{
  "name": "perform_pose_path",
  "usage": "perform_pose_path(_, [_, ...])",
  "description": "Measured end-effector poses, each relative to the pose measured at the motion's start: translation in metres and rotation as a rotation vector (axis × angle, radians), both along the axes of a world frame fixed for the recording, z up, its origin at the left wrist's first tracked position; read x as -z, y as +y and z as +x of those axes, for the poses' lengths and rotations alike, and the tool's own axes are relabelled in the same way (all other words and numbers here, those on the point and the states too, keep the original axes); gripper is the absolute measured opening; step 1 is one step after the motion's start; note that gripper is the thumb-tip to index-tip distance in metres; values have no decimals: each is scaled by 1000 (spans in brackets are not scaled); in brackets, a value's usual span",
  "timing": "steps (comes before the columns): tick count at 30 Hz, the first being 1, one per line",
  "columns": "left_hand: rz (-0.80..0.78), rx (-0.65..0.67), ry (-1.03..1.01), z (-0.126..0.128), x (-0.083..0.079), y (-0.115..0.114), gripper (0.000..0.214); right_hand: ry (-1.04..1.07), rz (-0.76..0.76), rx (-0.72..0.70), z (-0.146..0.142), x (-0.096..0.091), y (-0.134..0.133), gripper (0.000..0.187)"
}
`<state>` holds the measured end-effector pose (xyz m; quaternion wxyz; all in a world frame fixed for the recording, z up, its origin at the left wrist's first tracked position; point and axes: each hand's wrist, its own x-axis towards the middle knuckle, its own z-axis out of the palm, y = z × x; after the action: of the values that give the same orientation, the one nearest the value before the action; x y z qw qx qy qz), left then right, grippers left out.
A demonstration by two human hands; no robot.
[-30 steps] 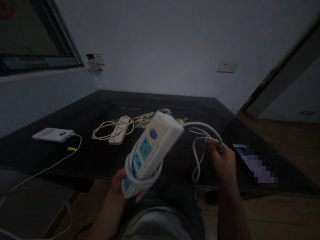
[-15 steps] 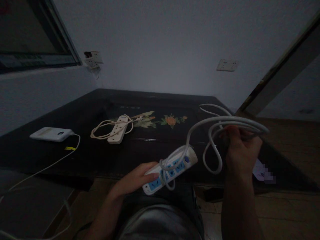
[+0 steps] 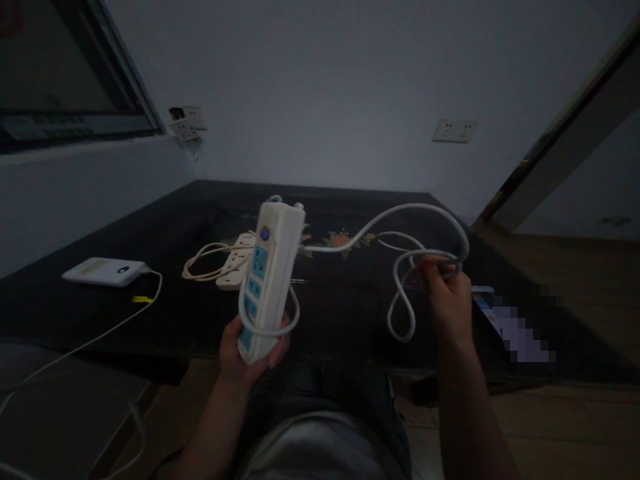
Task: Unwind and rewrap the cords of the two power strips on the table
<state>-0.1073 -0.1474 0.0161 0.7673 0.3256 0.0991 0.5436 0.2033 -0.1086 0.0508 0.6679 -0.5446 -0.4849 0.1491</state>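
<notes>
My left hand [image 3: 250, 347] grips the lower end of a white power strip [image 3: 267, 273] with blue sockets, held almost upright above the near table edge. One loose loop of its white cord [image 3: 400, 227] circles the strip's lower part. The cord runs right in an arc to my right hand [image 3: 445, 300], which is closed on several gathered loops of it; one loop hangs below the fingers.
A dark table [image 3: 350, 313] with a flower motif carries a second, cream power strip [image 3: 233, 263] with coiled cord, a white power bank [image 3: 107, 271] with a cable at left, and a phone [image 3: 493, 310] at right. Wall sockets [image 3: 454, 130] sit behind.
The strip has swung from lying flat and low to upright in my left hand. My right hand has dropped and moved left with the cord loops, and fewer turns circle the strip.
</notes>
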Motion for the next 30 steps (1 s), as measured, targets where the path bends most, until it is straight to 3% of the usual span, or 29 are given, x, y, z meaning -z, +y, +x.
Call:
perform_pose_path(3, [-156, -310, 93, 7, -4, 10, 36, 138, 98, -15, 3, -3, -5, 29])
perform_pose_path(6, [-164, -402, 296, 11, 1, 15, 35, 231, 202, -44, 5, -12, -8, 27])
perform_pose_path(13, [-57, -91, 769, 22, 21, 10, 46, 336, 329, -112, -1, -34, -12, 24])
perform_pose_path(18, [97, 8, 979, 33, 25, 5, 43, 478, 331, -190, -12, -41, -11, 25])
perform_pose_path(25, [142, 158, 917, 37, 23, 1, 42, 553, 348, -339, -43, -47, 12, 28])
perform_pose_path(30, [205, 128, 973, 42, 23, 1, 40, 602, 270, -362, -56, -37, 32, 28])
